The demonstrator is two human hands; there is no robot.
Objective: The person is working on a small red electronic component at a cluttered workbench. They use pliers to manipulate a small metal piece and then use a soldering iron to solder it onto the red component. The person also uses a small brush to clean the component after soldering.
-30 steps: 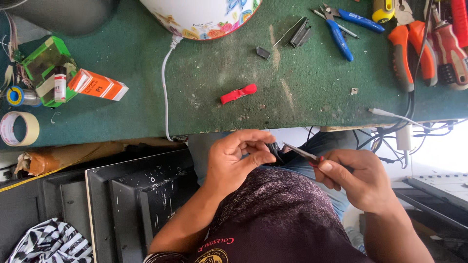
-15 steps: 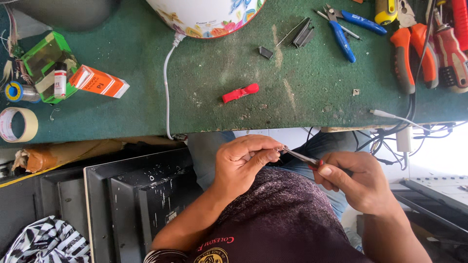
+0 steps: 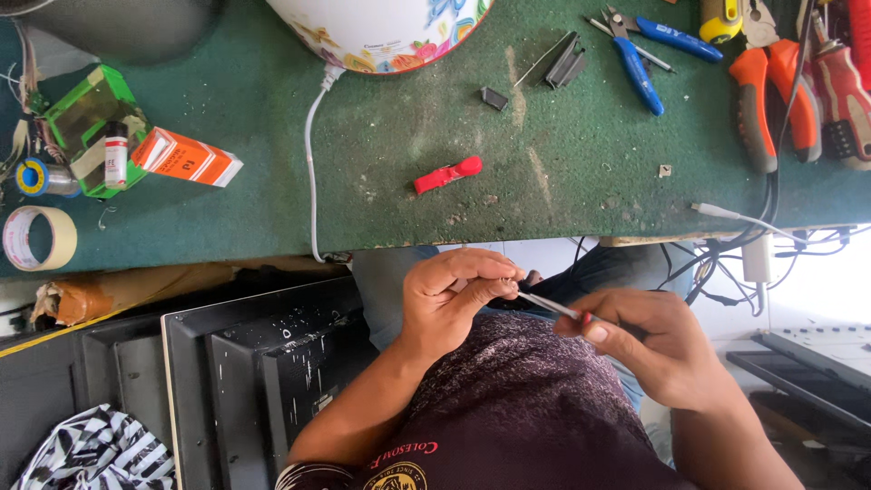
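Seen from the head camera, the left hand (image 3: 454,295) is curled shut, its fingertips pinching something too small to make out, while the right hand (image 3: 649,349) grips a thin metal tool (image 3: 547,306) whose tip touches those fingertips. Both hands sit near, above the lap, just below the edge of a green bench (image 3: 408,181). Farther off on the bench lie a red clip (image 3: 447,174), blue pliers (image 3: 640,54), orange cutters (image 3: 771,95) and an orange box (image 3: 186,156).
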